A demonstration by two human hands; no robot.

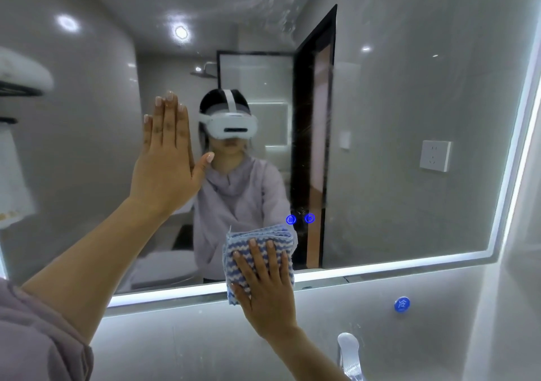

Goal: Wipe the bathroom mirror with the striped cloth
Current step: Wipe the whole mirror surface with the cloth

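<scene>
Pressing flat, the right hand (265, 284) spreads straight fingers over the folded striped cloth (259, 255) at the lower edge of the mirror (395, 111), across its lit border. The left hand (168, 158) is raised with its forearm angled upward, palm flat on the glass, fingers straight and together, grasping nothing.

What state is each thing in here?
left hand: flat against the mirror.
right hand: fingers straight, pressing the striped cloth.
striped cloth: folded, pressed on the mirror's lower edge.
mirror: edge light on, smeared near the top.
touch buttons: lit blue.
</scene>
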